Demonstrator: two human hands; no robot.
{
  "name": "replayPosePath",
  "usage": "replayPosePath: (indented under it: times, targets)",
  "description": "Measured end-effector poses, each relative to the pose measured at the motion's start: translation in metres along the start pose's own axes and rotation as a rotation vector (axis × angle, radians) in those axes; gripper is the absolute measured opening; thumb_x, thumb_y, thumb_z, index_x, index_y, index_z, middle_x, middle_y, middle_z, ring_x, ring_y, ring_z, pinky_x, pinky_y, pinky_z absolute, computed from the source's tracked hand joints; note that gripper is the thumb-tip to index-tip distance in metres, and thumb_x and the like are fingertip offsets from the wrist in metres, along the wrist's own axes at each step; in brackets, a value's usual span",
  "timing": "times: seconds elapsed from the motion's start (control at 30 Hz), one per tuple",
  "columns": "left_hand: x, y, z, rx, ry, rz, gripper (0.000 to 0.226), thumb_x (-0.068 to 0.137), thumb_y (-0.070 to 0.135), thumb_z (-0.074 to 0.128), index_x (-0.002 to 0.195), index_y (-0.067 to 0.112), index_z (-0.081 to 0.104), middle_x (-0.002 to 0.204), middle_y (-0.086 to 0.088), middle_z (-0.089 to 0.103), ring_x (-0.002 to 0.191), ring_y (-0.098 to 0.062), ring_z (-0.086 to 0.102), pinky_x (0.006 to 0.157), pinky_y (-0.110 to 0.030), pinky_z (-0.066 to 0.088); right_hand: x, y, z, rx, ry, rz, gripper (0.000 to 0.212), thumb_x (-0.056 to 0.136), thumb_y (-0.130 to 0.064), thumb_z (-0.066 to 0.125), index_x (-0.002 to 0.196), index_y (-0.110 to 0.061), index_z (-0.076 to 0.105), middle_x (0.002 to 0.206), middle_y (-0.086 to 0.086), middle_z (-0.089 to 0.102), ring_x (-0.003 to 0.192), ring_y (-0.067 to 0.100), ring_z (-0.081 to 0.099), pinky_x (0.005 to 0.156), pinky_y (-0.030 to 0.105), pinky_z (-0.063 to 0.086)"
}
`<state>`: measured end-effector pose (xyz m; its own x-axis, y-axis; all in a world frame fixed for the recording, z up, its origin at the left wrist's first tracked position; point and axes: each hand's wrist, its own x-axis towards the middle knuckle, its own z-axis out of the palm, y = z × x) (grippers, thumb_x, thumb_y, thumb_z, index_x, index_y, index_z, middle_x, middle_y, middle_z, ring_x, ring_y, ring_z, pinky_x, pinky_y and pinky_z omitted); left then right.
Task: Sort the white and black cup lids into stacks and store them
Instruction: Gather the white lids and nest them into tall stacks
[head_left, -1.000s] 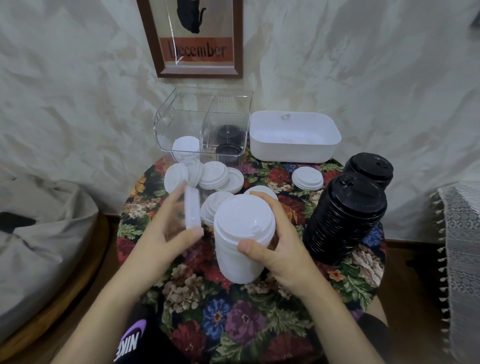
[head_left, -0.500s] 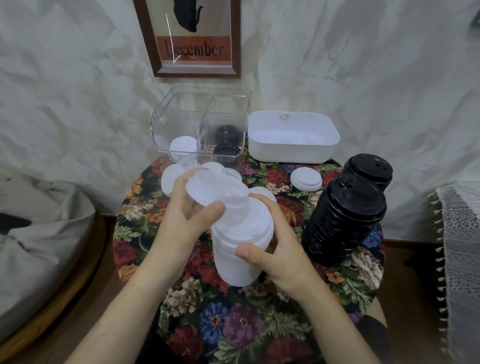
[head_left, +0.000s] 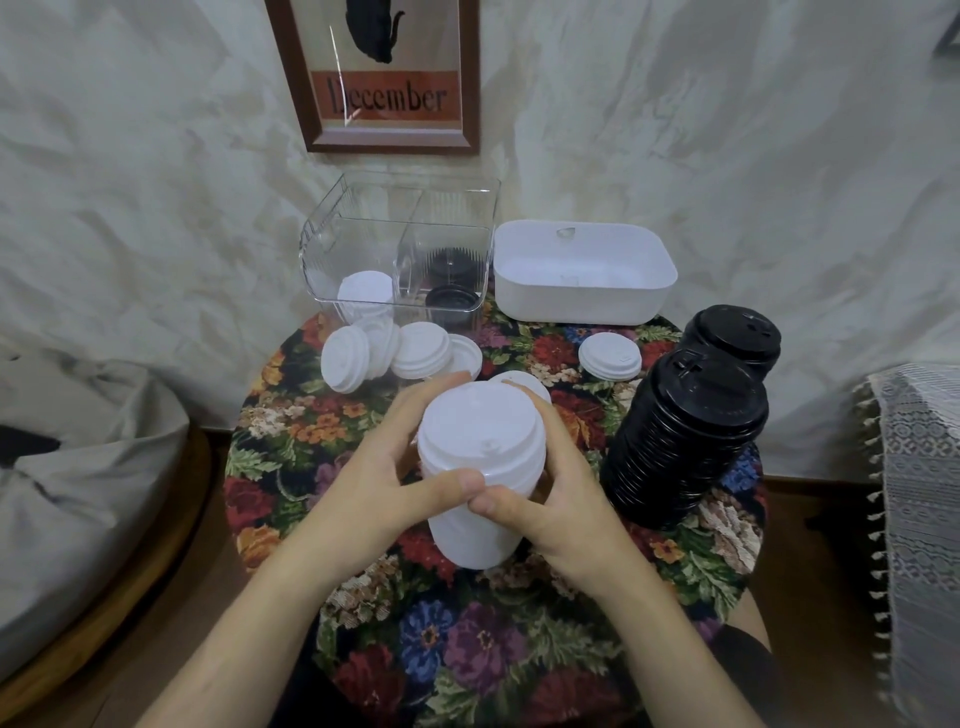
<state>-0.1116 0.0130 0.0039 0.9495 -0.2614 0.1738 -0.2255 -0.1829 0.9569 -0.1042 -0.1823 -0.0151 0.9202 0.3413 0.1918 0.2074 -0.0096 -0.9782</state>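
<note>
A tall stack of white lids (head_left: 480, 467) stands in the middle of the flowered table. My left hand (head_left: 384, 467) and my right hand (head_left: 561, 499) both grip it, thumbs meeting at its near side. Loose white lids (head_left: 387, 351) lie behind it, and a short white stack (head_left: 610, 356) sits further right. Two tall stacks of black lids (head_left: 685, 441) stand at the right. A clear divided bin (head_left: 400, 249) at the back holds a few white lids in its left part and black lids (head_left: 451, 301) in its right part.
A white tub (head_left: 582, 273) sits beside the clear bin at the back. The round table (head_left: 467, 649) is covered with a flowered cloth. A grey beanbag (head_left: 78, 493) lies at the left and a lace-covered surface (head_left: 919, 519) at the right. A framed picture hangs on the wall.
My left hand brought a white lid over from the left and set it on top of the stack. Now both hands grip the stack.
</note>
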Motion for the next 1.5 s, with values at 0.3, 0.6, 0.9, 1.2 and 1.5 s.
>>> replayPosePath:
  times: [0.3, 0.6, 0.9, 1.2, 1.5]
  targets:
    - [0.001, -0.001, -0.005, -0.127, -0.113, -0.042, 0.075, 0.08, 0.049, 0.077, 0.147, 0.036, 0.046, 0.148, 0.008, 0.057, 0.139, -0.016, 0.053, 0.11, -0.039, 0.047, -0.001, -0.004, 0.003, 0.032, 0.022, 0.015, 0.09, 0.07, -0.058, 0.085, 0.147, -0.034, 0.044, 0.138, -0.017, 0.06, 0.131, 0.007, 0.056, 0.1, 0.018, 0.047]
    - [0.003, -0.005, -0.006, -0.226, -0.027, -0.095, 0.089, 0.07, 0.05, 0.087, 0.148, 0.035, 0.046, 0.141, 0.004, 0.064, 0.122, -0.011, 0.065, 0.095, -0.028, 0.052, -0.003, -0.004, 0.002, 0.034, 0.043, 0.037, 0.086, 0.065, -0.058, 0.088, 0.136, -0.042, 0.043, 0.131, -0.024, 0.059, 0.127, 0.004, 0.058, 0.099, 0.02, 0.049]
    - [0.003, 0.001, 0.004, -0.14, 0.0, -0.071, 0.092, 0.065, 0.08, 0.077, 0.141, 0.033, 0.054, 0.138, 0.009, 0.063, 0.13, -0.012, 0.06, 0.101, -0.026, 0.051, -0.002, -0.002, 0.003, 0.005, 0.019, 0.034, 0.108, 0.061, -0.065, 0.088, 0.152, -0.039, 0.037, 0.142, -0.027, 0.051, 0.135, 0.0, 0.05, 0.102, 0.018, 0.046]
    - [0.005, -0.003, -0.006, -0.185, -0.082, -0.062, 0.077, 0.074, 0.044, 0.082, 0.145, 0.04, 0.051, 0.144, 0.005, 0.061, 0.135, -0.019, 0.057, 0.11, -0.04, 0.049, -0.003, -0.006, 0.002, -0.008, 0.014, 0.024, 0.1, 0.062, -0.065, 0.087, 0.147, -0.047, 0.039, 0.142, -0.029, 0.051, 0.135, -0.002, 0.049, 0.101, 0.013, 0.044]
    - [0.009, -0.01, -0.006, -0.161, -0.113, -0.058, 0.067, 0.081, 0.04, 0.065, 0.146, 0.047, 0.052, 0.154, 0.01, 0.052, 0.146, -0.017, 0.045, 0.122, -0.056, 0.029, -0.002, 0.0, 0.004, 0.015, 0.005, 0.019, 0.1, 0.062, -0.068, 0.084, 0.148, -0.043, 0.039, 0.142, -0.021, 0.053, 0.136, 0.007, 0.052, 0.106, 0.029, 0.048]
